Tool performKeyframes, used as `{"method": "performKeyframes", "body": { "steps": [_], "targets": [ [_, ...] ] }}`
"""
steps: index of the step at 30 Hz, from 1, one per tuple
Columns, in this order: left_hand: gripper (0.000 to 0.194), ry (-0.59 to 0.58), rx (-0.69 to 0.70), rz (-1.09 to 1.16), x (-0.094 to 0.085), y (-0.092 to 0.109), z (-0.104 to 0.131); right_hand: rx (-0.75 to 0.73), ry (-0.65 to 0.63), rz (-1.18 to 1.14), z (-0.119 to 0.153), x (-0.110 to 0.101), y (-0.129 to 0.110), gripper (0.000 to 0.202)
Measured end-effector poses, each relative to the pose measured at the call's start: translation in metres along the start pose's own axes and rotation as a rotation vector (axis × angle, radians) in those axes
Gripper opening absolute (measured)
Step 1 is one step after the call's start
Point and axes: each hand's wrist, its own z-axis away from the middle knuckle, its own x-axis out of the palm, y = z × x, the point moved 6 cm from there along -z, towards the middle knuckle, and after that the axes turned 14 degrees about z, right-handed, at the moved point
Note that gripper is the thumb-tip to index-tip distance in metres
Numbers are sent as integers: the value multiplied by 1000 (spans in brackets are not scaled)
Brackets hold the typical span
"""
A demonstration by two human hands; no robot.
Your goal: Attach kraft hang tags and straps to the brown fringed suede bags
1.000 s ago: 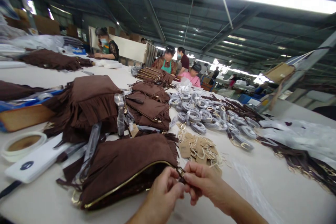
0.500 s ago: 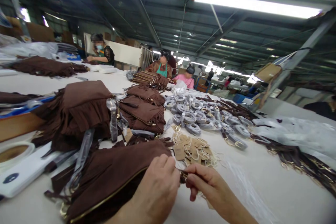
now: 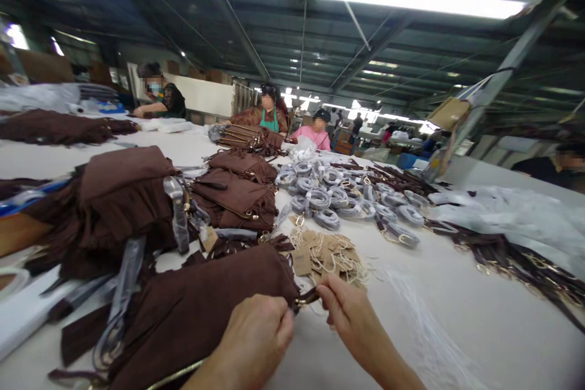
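Note:
A dark brown bag (image 3: 205,304) with a gold zipper lies in front of me, its right end between my hands. My left hand (image 3: 258,332) is closed at the bag's right end; its fingertips are partly hidden. Between thumb and fingers, my right hand (image 3: 345,311) pinches a short dark strap (image 3: 311,296), which runs to a small gold clasp (image 3: 300,303) at the bag's end. Just behind the hands lie brown paper tags (image 3: 326,253) with white strings.
Fringed brown bags (image 3: 130,189) are stacked at the left, more (image 3: 233,189) behind. Wrapped coiled straps (image 3: 320,198) lie mid-table, dark straps (image 3: 521,262) and clear plastic (image 3: 525,213) at the right. Several people sit across the table, one in pink (image 3: 315,131).
The view has shifted a little to the right. My hands have moved apart slightly, and the strap and gold clasp now show between them.

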Motion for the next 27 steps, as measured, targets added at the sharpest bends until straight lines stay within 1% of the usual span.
{"method": "performKeyframes", "body": {
  "steps": [2, 5, 8, 10, 11, 13, 15, 16, 18, 21, 22, 24, 27],
  "targets": [
    [35, -17, -36, -107, -3, -6, 9, 30, -23, -37, -1, 4, 5, 35],
    [35, -56, -106, -227, -8, -26, 27, 21, -39, -31, -2, 11, 2, 34],
    [34, -55, -161, -269, -15, -46, 43, -26, 0, 19, 0, 14, -8, 33],
    [34, -35, -185, -258, -18, -51, 49, -85, 65, 65, 2, 13, -17, 30],
    [35, -22, -194, -244, -18, -50, 50, -123, 104, 82, 3, 11, -22, 29],
    [35, -25, -192, -204, -17, -42, 48, -205, 170, 98, 6, 8, -32, 28],
    [29, -75, -177, -161, -12, -32, 44, -261, 217, 88, 8, 5, -39, 28],
    [25, -97, -165, -132, -10, -28, 43, -266, 229, 81, 8, 3, -40, 28],
    [21, -94, -146, -36, -9, -23, 39, -240, 238, 77, 8, 1, -37, 29],
    [18, -32, -122, 156, -11, -25, 34, -186, 208, 81, 8, 3, -29, 31],
    [18, -28, -121, 181, -9, -27, 32, -171, 195, 77, 8, 4, -26, 32],
    [19, -43, -127, 145, -2, -29, 32, -142, 171, 61, 8, 6, -21, 32],
    [23, -110, -137, 52, 15, -30, 33, -117, 147, 39, 8, 9, -19, 32]
  ]
}}
